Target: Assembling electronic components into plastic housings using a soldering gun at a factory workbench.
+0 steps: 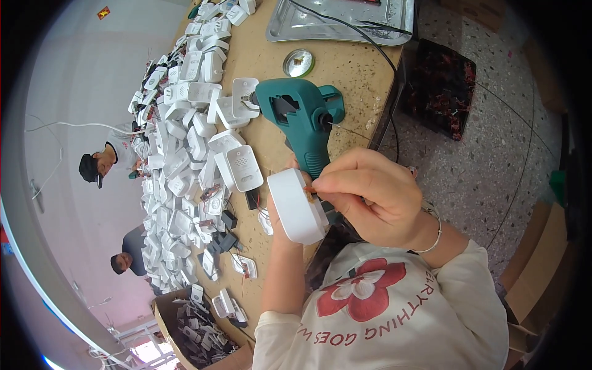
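Note:
My left hand point(279, 228) grips a white plastic casing point(290, 206), which tilts on edge and hides most of my fingers. My right hand point(377, 200) pinches a small orange piece point(310, 190) at the casing's open side, facing me. Too little of that piece shows to tell its kind. Just beyond my hands, a teal pistol-shaped power tool point(302, 117) lies on the table, its tip by a white open shell point(245, 97). A second white shell point(245, 168) sits left of the tool's handle.
White casings point(179, 160) pile along the table's point(271, 61) left side. A metal tray point(339, 34) and a round tin point(298, 63) stand at the back. A cardboard box point(243, 357) holds parts at lower left. A dark crate point(438, 89) sits on the floor. Two people are across the table.

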Demonstrator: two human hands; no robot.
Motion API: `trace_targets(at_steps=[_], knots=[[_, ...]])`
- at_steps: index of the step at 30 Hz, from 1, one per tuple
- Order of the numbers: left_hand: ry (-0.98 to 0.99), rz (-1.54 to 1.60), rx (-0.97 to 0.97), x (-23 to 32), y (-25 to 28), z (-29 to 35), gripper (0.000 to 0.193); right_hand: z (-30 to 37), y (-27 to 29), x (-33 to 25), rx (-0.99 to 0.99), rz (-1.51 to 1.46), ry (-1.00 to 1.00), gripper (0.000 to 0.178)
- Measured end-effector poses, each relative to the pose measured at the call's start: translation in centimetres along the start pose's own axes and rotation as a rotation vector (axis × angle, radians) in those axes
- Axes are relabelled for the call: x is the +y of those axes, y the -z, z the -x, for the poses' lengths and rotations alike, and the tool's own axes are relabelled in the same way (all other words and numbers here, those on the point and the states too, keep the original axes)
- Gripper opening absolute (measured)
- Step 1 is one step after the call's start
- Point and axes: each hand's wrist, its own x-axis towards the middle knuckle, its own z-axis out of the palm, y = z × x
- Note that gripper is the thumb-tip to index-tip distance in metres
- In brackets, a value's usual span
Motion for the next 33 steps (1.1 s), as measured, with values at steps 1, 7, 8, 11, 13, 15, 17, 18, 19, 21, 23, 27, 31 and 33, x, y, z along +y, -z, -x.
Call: trace_targets(at_steps=[1,7,8,11,13,15,17,18,19,21,23,27,31,33], knots=[[0.0,0.0,0.001,0.0,0.3,-0.1,0.038,0.0,-0.1,0.0,-0.004,-0.008,-0.006,0.023],[0.021,-0.036,-0.134,0.1,1.0,-0.3,0.035,-0.1,0.1,0.1,-0.029,-0.017,-0.021,0.022],[-0.029,-0.086,-0.156,0.0,1.1,-0.2,0.036,-0.1,0.2,0.2,-0.032,-0.028,-0.025,0.022],[-0.097,-0.21,-0.162,-0.1,1.0,-0.2,0.042,-0.1,0.4,0.5,-0.052,-0.027,-0.021,0.021],[-0.118,-0.281,-0.147,0.0,1.1,-0.2,0.045,-0.2,0.4,0.4,-0.063,-0.055,-0.039,0.021],[-0.085,-0.208,-0.123,0.0,1.7,-0.1,0.053,-0.2,0.2,0.3,-0.076,-0.082,-0.056,0.02],[-0.096,-0.221,-0.13,-0.1,1.9,-0.1,0.053,0.0,0.3,0.5,-0.086,-0.148,-0.09,0.02],[-0.108,-0.232,-0.138,-0.2,2.0,-0.2,0.053,0.0,0.4,0.6,-0.085,-0.148,-0.091,0.02],[-0.107,-0.233,-0.137,-0.2,2.2,-0.2,0.053,0.0,0.4,0.7,-0.094,-0.184,-0.116,0.019],[-0.215,-0.408,-0.17,-0.4,2.5,-0.2,0.051,0.0,0.6,0.8,-0.103,-0.22,-0.143,0.019],[-0.205,-0.406,-0.191,-0.2,2.6,-0.2,0.052,0.0,0.8,0.8,-0.149,-0.289,-0.188,0.016],[-0.185,-0.394,-0.167,-0.4,4.1,-0.8,0.037,-0.2,1.6,0.5,-0.173,-0.484,-0.352,0.012],[-0.273,-0.449,-0.302,-0.3,1.9,-1.5,0.03,-0.6,2.6,0.6,-0.148,-0.788,-0.545,0.013],[-0.117,-0.253,-0.335,0.0,-0.1,-1.1,0.037,-0.8,3.2,1.1,-0.115,-0.835,-0.578,0.013]])
